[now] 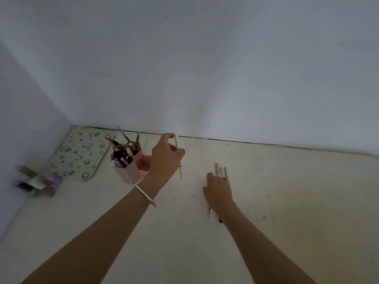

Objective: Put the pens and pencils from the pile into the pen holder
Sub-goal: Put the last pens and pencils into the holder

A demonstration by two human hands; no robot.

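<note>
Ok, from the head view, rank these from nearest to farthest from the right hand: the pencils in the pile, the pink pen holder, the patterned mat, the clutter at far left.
1. Pencils: under and just past the right hand.
2. Pink pen holder: to the left, beyond the left hand, which grips a white pen.
3. Patterned mat: left of the holder, by the wall.
4. Clutter: far left edge.

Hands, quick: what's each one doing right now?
Left hand: closed on a white pen.
Right hand: resting on the pile; its grip cannot be told.
</note>
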